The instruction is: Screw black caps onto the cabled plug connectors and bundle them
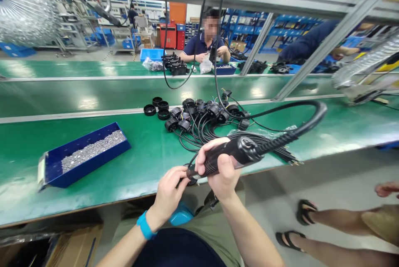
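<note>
My right hand [218, 167] is wrapped round the grip of a black electric screwdriver [240, 153], held level over the near edge of the green bench [143, 167]. Its thick cable [308, 123] arcs up to the right. My left hand [170, 190] pinches a small black round part [191, 180] at the driver's tip. A blue wristband [145, 225] is on my left wrist. Behind the tool lies a heap of black round housings with black wires [202, 119].
A blue bin of small silver screws [85, 155] sits on the bench at left. Loose black rings [157, 107] lie further back. Across the conveyor a person [205, 38] works at another bench. Someone's sandalled feet [304, 213] are at right.
</note>
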